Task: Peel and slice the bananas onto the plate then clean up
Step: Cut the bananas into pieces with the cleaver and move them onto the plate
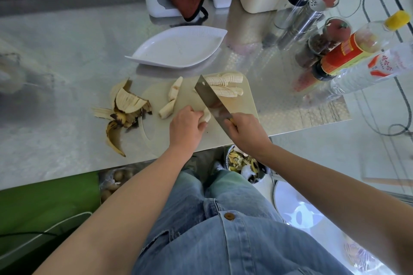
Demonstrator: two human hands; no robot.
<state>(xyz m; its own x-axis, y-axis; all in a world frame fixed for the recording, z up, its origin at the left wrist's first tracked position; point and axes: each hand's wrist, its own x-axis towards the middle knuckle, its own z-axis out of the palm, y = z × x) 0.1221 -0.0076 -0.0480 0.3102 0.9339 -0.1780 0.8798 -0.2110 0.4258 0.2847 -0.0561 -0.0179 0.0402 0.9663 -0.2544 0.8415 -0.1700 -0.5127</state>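
A: What's nearest?

B: Below the bench edge, a bin (241, 163) with peel scraps in it. Just above that, the two hands over the board (245, 105).

A: And each grip?

B: The left grip (186, 127) has its fingers curled round a short banana piece (206, 116), pinning it to the board. The right grip (245, 131) is wrapped tight on the handle of the knife (212, 100), whose blade lies right against that piece.

A: So, slicing?

B: I'd say so, partway through. Two halves (175, 89) lie uncut on the board beyond the left grip. The peels (125, 111) sit on the bench (67, 51) to the left of the board. At the board's far end are two lengths already cut into slices (225, 86).

A: The plate?

B: The plate (178, 49) is just past the board, with nothing on it.

A: Next?

B: Probably short, even cuts, with the left fingertips backing away from the blade. Then the halves get sliced, the slices go to the plate and the peels go to the bin.
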